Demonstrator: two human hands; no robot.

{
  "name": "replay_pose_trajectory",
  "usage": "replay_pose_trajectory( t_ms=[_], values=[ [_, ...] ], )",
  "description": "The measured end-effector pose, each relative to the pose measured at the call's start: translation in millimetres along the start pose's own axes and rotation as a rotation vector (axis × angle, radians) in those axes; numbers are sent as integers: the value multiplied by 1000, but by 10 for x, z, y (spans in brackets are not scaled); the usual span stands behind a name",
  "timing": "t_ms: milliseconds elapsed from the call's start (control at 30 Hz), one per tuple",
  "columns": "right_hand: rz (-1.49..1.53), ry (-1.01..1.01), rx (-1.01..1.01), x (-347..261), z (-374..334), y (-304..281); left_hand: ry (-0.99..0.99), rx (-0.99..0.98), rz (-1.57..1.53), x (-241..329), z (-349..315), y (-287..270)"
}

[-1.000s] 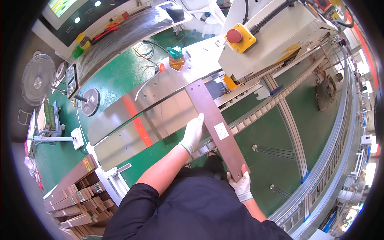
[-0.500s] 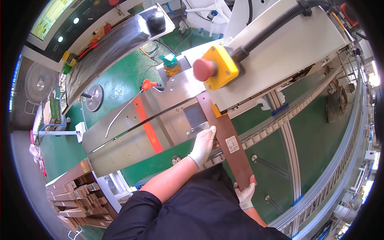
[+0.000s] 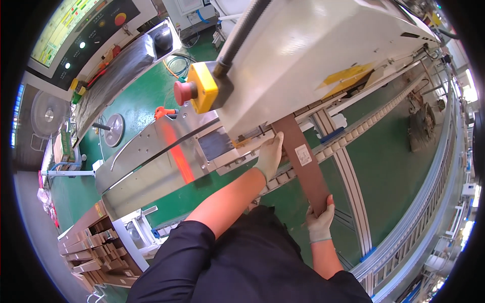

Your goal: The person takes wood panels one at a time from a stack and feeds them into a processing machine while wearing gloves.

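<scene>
A long, narrow brown board (image 3: 312,174) with a white label runs from the edge of a white machine housing (image 3: 298,76) back toward me. Its far end meets the underside edge of that housing, and whether it reaches beneath cannot be made out. My left hand (image 3: 270,155), in a pale glove, is closed on the board's left edge near the far end, some fingers hidden below. At the near end my right hand (image 3: 320,223), gloved too, grips the board with the thumb at its right corner. The steel machine table (image 3: 151,169) lies left of my left hand.
A yellow box with a red push button (image 3: 185,94) juts out from the housing. A roller conveyor track (image 3: 353,132) passes behind the board. Brown boards (image 3: 103,250) are stacked at lower left. A control panel (image 3: 93,40) stands at upper left, and aluminium rails curve along the right.
The board has moved right along the machine, with both hands still on it. Its far end has left the steel table's side and is now at the housing's edge. My view has shifted right.
</scene>
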State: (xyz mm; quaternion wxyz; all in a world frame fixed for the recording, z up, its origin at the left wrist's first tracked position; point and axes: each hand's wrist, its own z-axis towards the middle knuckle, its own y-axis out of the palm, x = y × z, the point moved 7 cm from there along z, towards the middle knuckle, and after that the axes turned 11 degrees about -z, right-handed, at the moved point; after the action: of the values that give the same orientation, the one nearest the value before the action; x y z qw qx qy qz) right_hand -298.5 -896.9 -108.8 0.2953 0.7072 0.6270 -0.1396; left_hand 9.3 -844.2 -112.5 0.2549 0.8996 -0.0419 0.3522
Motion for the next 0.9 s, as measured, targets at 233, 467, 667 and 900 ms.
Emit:
replay_pose_trajectory(
  t_ms=[233,467,667,900],
  values=[
    [141,-139,-82,-707,501,-35,444,-418,755,-80,-70,379],
    [-127,-106,-255,-63,454,157,763,-304,1379,237,-1705,-569],
    [-815,-586,-888,1023,-668,1074,680,164,1554,282,-2511,-2125],
    [-1382,-1622,-1234,1711,-1997,2046,660,481,1506,59,-3286,-3138]
  ],
)
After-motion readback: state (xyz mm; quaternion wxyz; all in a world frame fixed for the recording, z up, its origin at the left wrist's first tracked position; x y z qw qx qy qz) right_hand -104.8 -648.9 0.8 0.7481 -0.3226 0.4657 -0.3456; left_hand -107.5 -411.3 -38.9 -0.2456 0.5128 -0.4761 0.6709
